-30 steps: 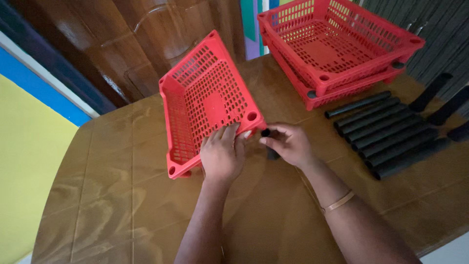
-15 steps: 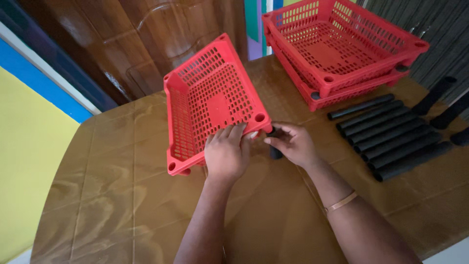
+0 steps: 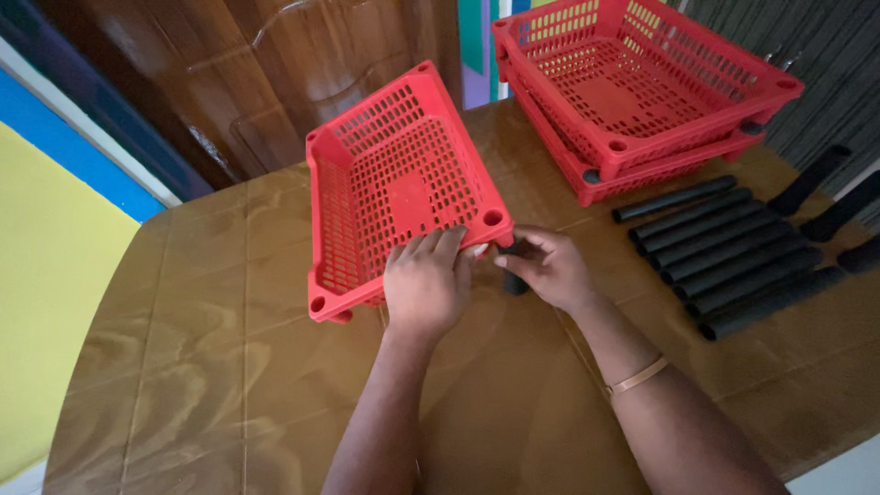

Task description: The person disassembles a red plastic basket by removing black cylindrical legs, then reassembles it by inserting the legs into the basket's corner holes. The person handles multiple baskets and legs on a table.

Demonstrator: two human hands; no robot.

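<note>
Red plastic under the left hand point(image 3: 426, 284): fingers curled over the near rim of a perforated red basket point(image 3: 394, 192), pressing near its front right corner, thumb side hidden. The basket sits tilted, far edge raised, near edge low on the brown table point(image 3: 183, 385), roughly centre of the table just ahead of both hands. Right hand point(image 3: 548, 268) is closed around a short black tube point(image 3: 513, 275) held upright, its top end touching the underside of the basket's corner socket; fingers wrap the tube, so only part of it shows. Thin gold bangle point(image 3: 639, 376) on the right wrist. Right of that hand, well apart, a row of long black tubes point(image 3: 724, 252) lies side by side on the table, a few more black pieces point(image 3: 825, 197) beyond them near the table edge. Behind those, a stack of red baskets point(image 3: 642, 82), same type, nested at the far right corner. Dark wooden door point(image 3: 275, 73) behind the table; yellow and blue wall point(image 3: 55, 229) at left.
</note>
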